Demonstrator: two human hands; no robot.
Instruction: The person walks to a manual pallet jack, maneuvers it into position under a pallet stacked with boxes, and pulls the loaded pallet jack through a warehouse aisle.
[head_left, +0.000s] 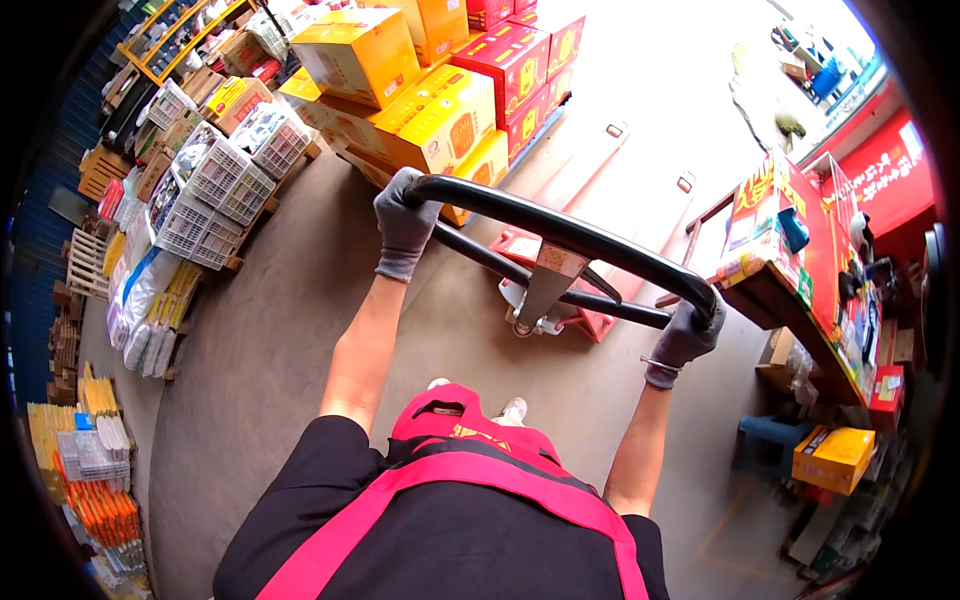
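Both of my hands wear grey gloves and grip the black looped handle point(560, 228) of a pallet jack. My left hand point(405, 222) is wrapped round the handle's left end, and my right hand point(688, 338) closes round its right end, lower in the picture. Below the handle, the jack's red body point(598, 322) and its small wheels show in part. Two pale red forks point(590, 185) stretch away over the floor, washed out by bright light. No load shows on the forks.
Yellow cartons point(440, 120) and red cartons point(515, 70) are stacked ahead. White plastic crates point(215, 185) line the left. A cluttered table point(800, 300) stands at right, with a blue stool point(770, 440) and a yellow box point(833, 458) below it. Bagged goods point(100, 490) lie lower left.
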